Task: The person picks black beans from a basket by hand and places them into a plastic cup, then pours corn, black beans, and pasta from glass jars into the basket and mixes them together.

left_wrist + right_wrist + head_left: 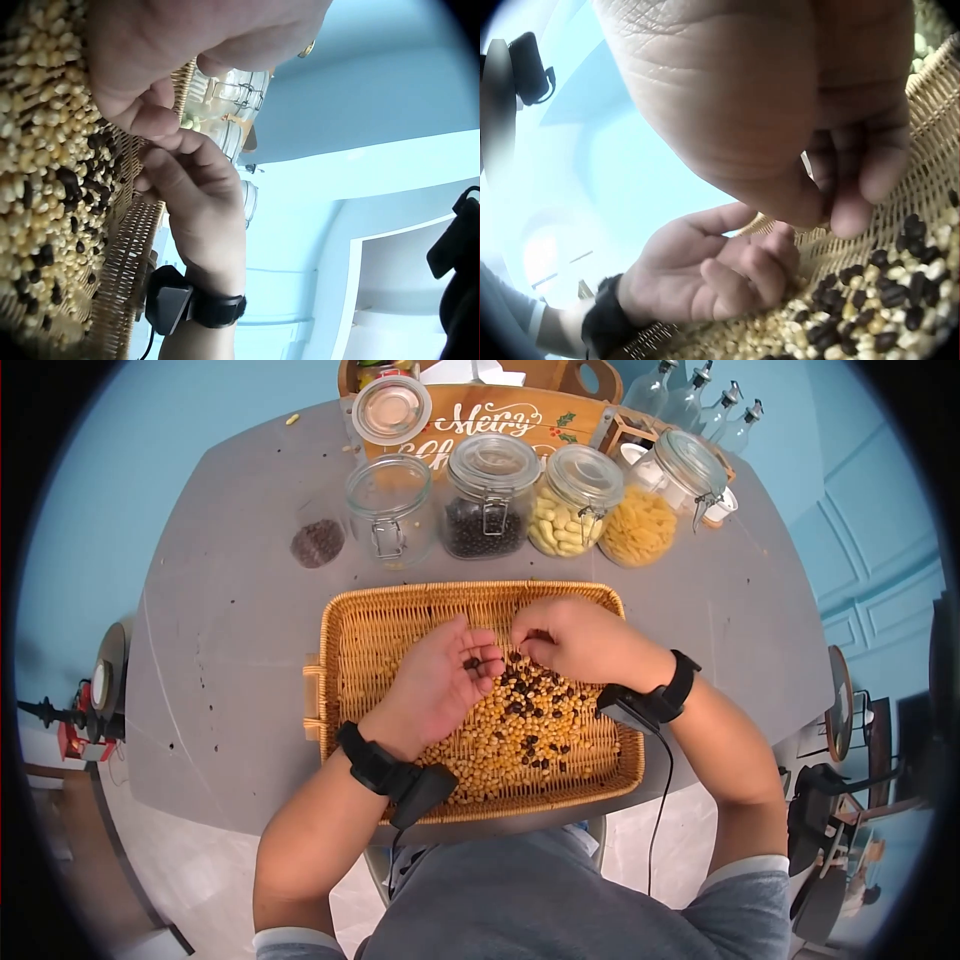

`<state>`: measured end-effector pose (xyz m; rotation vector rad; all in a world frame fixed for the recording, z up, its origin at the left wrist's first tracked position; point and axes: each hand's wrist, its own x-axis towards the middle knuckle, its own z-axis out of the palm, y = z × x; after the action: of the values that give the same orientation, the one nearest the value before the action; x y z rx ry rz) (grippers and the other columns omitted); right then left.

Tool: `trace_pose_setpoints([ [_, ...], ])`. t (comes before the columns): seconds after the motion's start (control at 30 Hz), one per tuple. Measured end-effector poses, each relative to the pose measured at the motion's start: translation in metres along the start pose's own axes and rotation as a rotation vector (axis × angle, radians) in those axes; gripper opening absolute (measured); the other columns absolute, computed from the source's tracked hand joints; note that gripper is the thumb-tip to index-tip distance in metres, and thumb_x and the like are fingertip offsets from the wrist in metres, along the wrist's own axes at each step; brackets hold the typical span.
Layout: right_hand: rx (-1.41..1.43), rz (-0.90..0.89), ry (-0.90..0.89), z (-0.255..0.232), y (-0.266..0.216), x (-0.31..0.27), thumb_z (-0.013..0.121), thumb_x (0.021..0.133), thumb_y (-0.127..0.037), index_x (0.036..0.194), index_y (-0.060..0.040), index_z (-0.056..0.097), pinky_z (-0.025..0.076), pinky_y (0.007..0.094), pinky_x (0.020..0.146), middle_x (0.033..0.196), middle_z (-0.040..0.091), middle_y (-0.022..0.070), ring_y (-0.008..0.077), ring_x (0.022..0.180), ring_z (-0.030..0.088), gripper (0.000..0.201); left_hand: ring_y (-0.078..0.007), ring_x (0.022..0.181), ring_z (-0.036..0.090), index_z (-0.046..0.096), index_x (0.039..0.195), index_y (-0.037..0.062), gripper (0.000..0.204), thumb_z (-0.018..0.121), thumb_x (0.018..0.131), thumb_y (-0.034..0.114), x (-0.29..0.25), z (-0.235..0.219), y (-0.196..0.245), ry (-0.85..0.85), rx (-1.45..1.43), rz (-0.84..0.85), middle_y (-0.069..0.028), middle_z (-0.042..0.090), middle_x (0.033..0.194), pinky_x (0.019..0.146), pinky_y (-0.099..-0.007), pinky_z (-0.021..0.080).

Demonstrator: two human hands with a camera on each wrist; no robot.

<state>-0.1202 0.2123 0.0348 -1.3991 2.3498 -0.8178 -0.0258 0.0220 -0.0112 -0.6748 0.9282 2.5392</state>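
Yellow corn kernels [480, 745] mixed with black beans [892, 292] lie in a rectangular wicker tray [630, 765]. My left hand [440, 680] is held palm up over the tray's middle, its fingers loosely bent, with a black bean [472, 663] resting on them. Just to the right, my right hand [580, 640] points down over the far part of the tray. Its thumb and fingertips pinch together, with a dark bit between them in the right wrist view. In the left wrist view the two hands' fingertips overlap.
Behind the tray stand a lidless-looking glass jar [390, 525], a jar of black beans [487, 525], a jar of pale nuts [563, 525] and a jar of pasta [640, 530]. A small dark-filled container [318, 544] is at left. A wooden sign [490, 420] and glass bottles [685, 405] stand farther back.
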Motion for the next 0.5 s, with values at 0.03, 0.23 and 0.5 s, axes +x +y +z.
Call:
trace_pose_setpoints([
  [0.03,0.068,0.036,0.0,-0.005,-0.005,0.001,0.065,0.081,-0.005,0.094,-0.0022,0.067,0.052,0.0393,0.072,0.086,0.067,0.0173,0.0335,0.08,0.065,0.013,-0.0193,0.085,0.06,0.061,0.103,0.0005,0.041,0.043,0.103,0.037,0.0,0.0,0.0,-0.025,0.002,-0.009,-0.0088,0.063,0.094,0.074,-0.0285,0.05],
  [0.23,0.475,0.244,-0.148,-0.02,-0.029,0.006,0.061,0.092,-0.002,0.1,0.0007,0.065,0.051,0.0267,0.072,0.089,0.069,0.0028,0.0123,0.08,0.062,0.009,-0.0197,0.09,0.061,0.061,0.111,-0.0016,0.045,0.038,0.105,0.037,-0.001,0.0,0.0,-0.125,0.016,-0.029,-0.0097,0.064,0.102,0.082,-0.0298,0.051],
  [0.5,0.605,0.169,-0.179,-0.008,-0.029,0.012,0.054,0.097,0.0,0.113,0.0013,0.065,0.053,0.0254,0.08,0.104,0.069,0.0068,0.0116,0.092,0.064,0.019,-0.0201,0.095,0.063,0.058,0.119,-0.0014,0.048,0.032,0.106,0.037,-0.002,0.002,-0.001,-0.191,0.012,-0.005,-0.0089,0.064,0.106,0.085,-0.0319,0.051],
])
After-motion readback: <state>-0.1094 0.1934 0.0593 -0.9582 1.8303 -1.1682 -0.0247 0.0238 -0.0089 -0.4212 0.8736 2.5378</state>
